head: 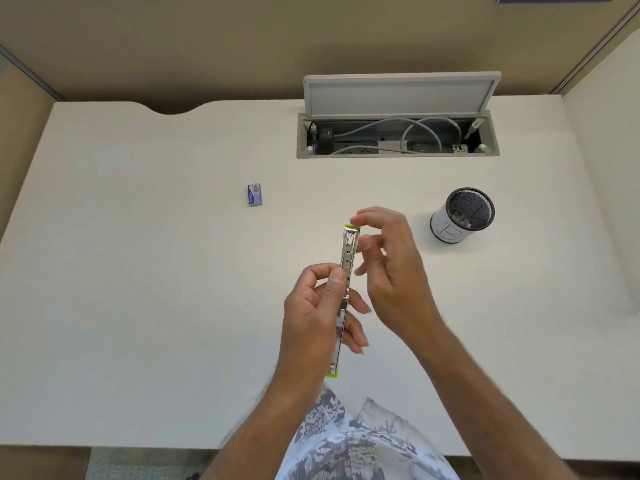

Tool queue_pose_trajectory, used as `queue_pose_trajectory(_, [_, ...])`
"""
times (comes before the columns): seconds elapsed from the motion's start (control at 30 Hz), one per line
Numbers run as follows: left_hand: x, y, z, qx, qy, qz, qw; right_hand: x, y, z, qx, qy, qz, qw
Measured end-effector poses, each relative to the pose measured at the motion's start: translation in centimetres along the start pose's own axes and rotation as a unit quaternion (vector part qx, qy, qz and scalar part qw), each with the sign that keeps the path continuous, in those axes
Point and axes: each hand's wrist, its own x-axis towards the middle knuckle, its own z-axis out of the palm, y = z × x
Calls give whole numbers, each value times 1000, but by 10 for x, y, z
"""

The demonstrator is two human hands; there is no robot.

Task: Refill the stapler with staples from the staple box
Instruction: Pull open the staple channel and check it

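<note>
Stapler [348,258] clamped in left grip [318,310] – right grip [391,265] touching far tip.

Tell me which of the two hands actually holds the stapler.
The left hand: its fingers wrap the opened stapler around the middle. The right hand only touches the green far tip with its fingertips, fingers otherwise spread.
</note>
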Motion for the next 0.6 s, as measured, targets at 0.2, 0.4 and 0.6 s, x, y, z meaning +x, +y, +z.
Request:
queue_pose_trajectory(0.2, [-2, 2, 3, 14, 14, 14, 1000, -22, -7, -3, -179, 49, -94, 978])
queue_pose_trajectory(0.4, [-6, 5, 6, 39, 25, 32, 998, -24, -12, 1, -205, 65, -89, 973])
queue_pose_trajectory(0.6, [-9, 6, 8, 46, 26, 36, 998, -20, -14, 2, -201, 85, -87, 972])
